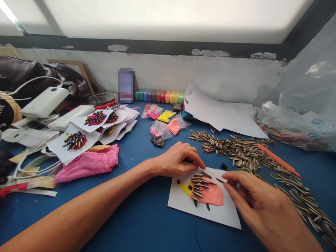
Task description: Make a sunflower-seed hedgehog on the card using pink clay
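On the near right part of the smooth blue table (136, 224), in the head view, lies a flat white paper card (223, 218) bearing a salmon-pink modelling-clay body (214, 196) and a yellow clay head (184, 188). Slim, dark-and-pale striped seeds stand in rows over the body's left half.

The right hand (265, 203) is at the card's right side, thumb and forefinger pinched on a single striped seed (219, 180) just right of the pink clay. The left hand (181, 159) rests at the card's far edge with fingers bent; whether it grips anything there cannot be told.

The seed should be very light, hard-shelled and rather slick, best taken near its blunt end with the fingertips so that its point stays free. The clay looks soft and would likely dent under a thumb. The card seems thin and apt to slide, so a bare margin is the safer place to steady it.

Far right of the card spreads a loose heap of striped seeds (244, 150).
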`<state>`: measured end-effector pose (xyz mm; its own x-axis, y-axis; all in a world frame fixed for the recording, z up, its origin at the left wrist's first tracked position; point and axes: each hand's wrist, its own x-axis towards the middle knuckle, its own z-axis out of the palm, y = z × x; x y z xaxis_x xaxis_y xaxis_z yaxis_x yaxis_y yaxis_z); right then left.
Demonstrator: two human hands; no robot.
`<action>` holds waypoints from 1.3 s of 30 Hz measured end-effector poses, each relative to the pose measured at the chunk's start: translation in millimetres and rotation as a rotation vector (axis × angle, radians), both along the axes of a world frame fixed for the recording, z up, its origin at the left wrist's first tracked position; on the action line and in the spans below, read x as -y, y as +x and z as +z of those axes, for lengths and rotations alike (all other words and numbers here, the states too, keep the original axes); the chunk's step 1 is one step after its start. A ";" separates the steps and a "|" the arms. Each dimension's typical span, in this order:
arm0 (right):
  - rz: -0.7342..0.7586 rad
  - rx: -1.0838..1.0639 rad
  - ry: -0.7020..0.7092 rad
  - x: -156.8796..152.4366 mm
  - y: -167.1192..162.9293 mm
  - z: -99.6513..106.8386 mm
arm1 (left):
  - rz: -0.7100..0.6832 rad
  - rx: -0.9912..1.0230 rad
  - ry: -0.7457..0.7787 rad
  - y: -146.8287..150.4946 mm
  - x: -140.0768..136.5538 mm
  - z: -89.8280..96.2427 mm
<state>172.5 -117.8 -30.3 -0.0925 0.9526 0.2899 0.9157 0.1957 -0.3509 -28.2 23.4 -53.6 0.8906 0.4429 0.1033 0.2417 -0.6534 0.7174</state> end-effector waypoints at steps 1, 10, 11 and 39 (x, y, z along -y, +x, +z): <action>-0.021 0.008 0.018 -1.6 1.5 0.1 | 0.002 0.002 0.000 0.1 0.0 0.3; 0.084 0.013 0.005 -24.7 -5.7 8.5 | 0.004 0.071 -0.030 1.0 -0.4 -0.1; 0.109 0.013 -0.012 -28.6 -8.9 9.9 | 0.006 0.085 -0.041 1.1 -0.9 -1.3; 0.147 0.075 -0.396 -61.7 1.1 -2.4 | 0.144 0.085 0.053 6.5 0.2 -4.6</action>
